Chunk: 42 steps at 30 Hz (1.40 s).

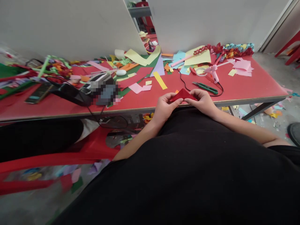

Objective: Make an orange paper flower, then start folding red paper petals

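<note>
Red desk (246, 89) littered with paper scraps, glue gun (212, 72) and cutter (205, 88) beyond: folded red paper (182, 94) pinched at near edge between left hand (164, 107) and right hand (203, 101), both grips clenched on it, mid-fold; next crease apparently needing aligned edges.

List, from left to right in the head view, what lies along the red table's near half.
Phone → black cable tangle → left hand → folded red paper → right hand → green cutter, all on the red table.
</note>
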Available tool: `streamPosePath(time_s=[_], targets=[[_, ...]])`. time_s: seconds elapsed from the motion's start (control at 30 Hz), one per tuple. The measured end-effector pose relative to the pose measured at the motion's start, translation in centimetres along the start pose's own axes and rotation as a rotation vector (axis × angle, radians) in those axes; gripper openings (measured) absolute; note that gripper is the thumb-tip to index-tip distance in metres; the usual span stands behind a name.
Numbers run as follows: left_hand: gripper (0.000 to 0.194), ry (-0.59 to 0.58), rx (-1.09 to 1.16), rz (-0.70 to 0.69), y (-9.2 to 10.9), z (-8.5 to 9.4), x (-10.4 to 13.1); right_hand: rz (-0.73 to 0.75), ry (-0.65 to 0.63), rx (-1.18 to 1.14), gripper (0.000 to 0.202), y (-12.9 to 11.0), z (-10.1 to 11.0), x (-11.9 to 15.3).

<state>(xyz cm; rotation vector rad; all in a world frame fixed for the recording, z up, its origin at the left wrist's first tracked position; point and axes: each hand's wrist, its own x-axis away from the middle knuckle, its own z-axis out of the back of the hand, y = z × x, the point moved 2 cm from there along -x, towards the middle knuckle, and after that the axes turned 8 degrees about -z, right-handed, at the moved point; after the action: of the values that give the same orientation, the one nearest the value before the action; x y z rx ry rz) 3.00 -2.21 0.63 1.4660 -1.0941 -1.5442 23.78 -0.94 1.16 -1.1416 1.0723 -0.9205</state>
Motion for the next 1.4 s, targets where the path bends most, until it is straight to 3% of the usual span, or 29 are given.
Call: streamPosePath(time_s=[0.9, 1.2, 1.4], targets=[[0.04, -0.021, -0.039, -0.004, 0.0, 0.36, -0.19, -0.015, -0.033, -0.007, 0.052, -0.14, -0.08, 0.24], [0.042, -0.005, 0.012, 0.021, 0.03, 0.12, -0.24, -0.003, 0.01, -0.015, 0.051, -0.11, 0.0, 0.27], [0.04, 0.037, 0.007, -0.049, -0.28, 0.06, -0.05, 0.0, 0.051, -0.084, 0.054, -0.09, -0.07, 0.17]])
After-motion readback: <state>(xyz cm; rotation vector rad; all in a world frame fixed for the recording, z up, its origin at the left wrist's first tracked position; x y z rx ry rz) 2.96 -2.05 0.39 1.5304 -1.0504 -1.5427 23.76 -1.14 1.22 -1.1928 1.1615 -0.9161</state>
